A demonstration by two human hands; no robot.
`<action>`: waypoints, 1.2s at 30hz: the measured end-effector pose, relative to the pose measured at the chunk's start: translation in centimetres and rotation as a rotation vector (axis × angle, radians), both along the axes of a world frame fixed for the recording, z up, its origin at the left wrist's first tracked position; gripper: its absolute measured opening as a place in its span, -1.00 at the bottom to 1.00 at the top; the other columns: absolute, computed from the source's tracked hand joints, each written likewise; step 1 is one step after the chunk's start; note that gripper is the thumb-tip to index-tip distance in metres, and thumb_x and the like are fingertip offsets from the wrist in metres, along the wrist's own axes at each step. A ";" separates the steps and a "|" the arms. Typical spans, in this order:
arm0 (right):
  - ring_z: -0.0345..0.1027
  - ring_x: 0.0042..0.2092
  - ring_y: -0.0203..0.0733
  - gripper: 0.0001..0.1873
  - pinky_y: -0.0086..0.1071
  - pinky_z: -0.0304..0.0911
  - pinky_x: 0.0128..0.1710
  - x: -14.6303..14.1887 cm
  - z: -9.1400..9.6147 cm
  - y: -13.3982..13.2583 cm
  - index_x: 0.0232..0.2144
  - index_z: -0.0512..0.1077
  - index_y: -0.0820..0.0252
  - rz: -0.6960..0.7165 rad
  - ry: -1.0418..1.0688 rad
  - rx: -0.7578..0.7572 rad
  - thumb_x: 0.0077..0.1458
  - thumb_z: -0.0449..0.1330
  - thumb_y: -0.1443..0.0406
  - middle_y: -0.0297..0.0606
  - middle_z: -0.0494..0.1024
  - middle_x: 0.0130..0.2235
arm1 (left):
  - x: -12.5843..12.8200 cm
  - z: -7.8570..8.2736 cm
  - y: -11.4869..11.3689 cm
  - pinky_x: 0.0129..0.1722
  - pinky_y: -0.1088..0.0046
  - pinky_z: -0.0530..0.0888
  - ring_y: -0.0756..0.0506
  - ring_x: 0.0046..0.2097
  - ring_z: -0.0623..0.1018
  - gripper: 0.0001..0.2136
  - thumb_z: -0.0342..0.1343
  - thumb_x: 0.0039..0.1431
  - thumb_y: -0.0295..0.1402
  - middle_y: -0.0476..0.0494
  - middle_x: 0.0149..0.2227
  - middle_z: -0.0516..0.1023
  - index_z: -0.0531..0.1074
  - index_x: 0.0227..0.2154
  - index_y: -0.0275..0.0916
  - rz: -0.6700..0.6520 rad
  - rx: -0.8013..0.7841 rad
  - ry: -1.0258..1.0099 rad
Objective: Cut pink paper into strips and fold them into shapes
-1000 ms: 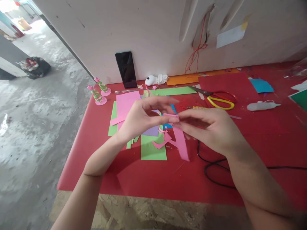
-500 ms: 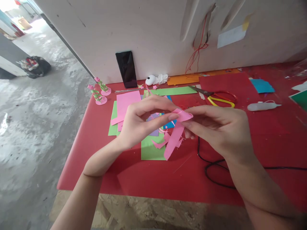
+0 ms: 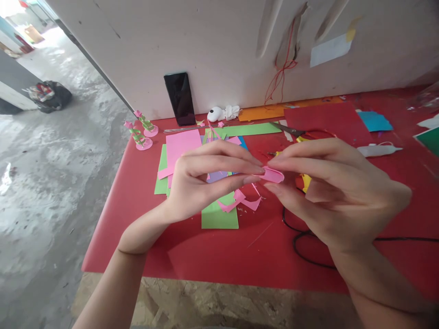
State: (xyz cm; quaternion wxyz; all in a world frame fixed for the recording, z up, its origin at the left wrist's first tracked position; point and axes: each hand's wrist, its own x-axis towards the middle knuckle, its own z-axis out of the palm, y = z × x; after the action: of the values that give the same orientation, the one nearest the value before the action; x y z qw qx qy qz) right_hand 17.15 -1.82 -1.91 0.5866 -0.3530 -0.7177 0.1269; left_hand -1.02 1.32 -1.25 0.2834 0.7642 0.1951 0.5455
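Above the table, a pink paper strip [image 3: 272, 174], folded or rolled into a small flattened loop, is between my two hands. My left hand [image 3: 202, 176] pinches its left end between thumb and fingers. From the other side, the thumb and fingertips of my right hand [image 3: 339, 196] close about the loop's edges. Below lie pink paper scraps [image 3: 252, 203], a green paper sheet [image 3: 219, 218] and a pink paper sheet [image 3: 183, 146]. Yellow-and-red pliers [image 3: 305, 182] are partly hidden behind my right hand.
Two small paper flower stands [image 3: 139, 139] stand at the table's left corner. A phone [image 3: 180, 98] leans on the wall. Scissors [image 3: 290, 130], a glue bottle [image 3: 377, 150] and a black cable [image 3: 308, 261] lie on the red table [image 3: 206, 256].
The long hanging end of the pink strip no longer shows; the paper is now a compact loop. My right hand has moved slightly right and turned, with its fingers spread around the loop.
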 end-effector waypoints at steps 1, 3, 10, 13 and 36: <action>0.42 -0.28 -0.25 -0.70 -0.35 0.35 -0.42 0.0 0.0 0.0 -0.22 0.57 -0.06 -0.004 -0.012 0.014 -0.02 0.36 0.41 -0.37 0.59 -0.26 | -0.1 0.0 0.0 -0.24 0.45 0.64 0.00 -0.26 0.63 -0.86 0.24 0.10 -0.51 0.02 -0.31 0.63 0.59 -0.35 -0.10 0.009 0.022 0.019; 0.42 -0.30 -0.26 -0.70 -0.34 0.38 -0.40 0.0 0.1 0.0 -0.21 0.57 -0.04 -0.004 -0.023 0.038 -0.04 0.38 0.38 -0.36 0.59 -0.27 | -0.2 0.0 -0.1 -0.25 0.46 0.64 0.00 -0.25 0.63 -0.85 0.24 0.09 -0.52 0.02 -0.30 0.63 0.59 -0.34 -0.11 0.031 0.072 0.050; 0.43 -0.37 -0.29 -0.75 -0.36 0.37 -0.46 0.1 0.5 -0.1 -0.27 0.56 0.00 -0.022 -0.101 0.117 0.01 0.33 0.45 -0.35 0.61 -0.31 | -0.5 0.2 -0.3 -0.29 0.51 0.63 0.01 -0.28 0.62 -0.84 0.25 0.08 -0.55 0.00 -0.31 0.64 0.58 -0.32 -0.16 0.075 0.198 0.093; 0.40 -0.41 -0.35 -0.74 -0.42 0.34 -0.49 0.1 0.7 -0.4 -0.30 0.57 0.05 -0.008 -0.075 0.075 -0.02 0.32 0.49 -0.39 0.60 -0.34 | -0.4 0.3 -0.5 -0.31 0.52 0.62 0.01 -0.29 0.62 -0.85 0.25 0.08 -0.54 0.01 -0.32 0.64 0.58 -0.33 -0.15 0.078 0.170 0.099; 0.21 -0.61 -0.45 -0.89 -0.51 0.16 -0.68 0.3 -0.2 2.3 -0.52 0.63 0.01 0.294 0.362 -0.690 -0.06 0.37 0.37 -0.43 0.53 -0.57 | 0.4 -0.1 0.8 -0.44 0.54 0.59 0.00 -0.40 0.62 -0.93 0.31 0.03 -0.32 0.01 -0.43 0.65 0.58 -0.45 -0.18 0.052 -0.445 0.035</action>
State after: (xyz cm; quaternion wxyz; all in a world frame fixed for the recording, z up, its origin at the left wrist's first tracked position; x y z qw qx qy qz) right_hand 17.47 0.50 -2.07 0.5261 -0.3946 -0.5611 0.5027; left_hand -0.64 2.09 -1.31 0.4274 0.6868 0.3353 0.4829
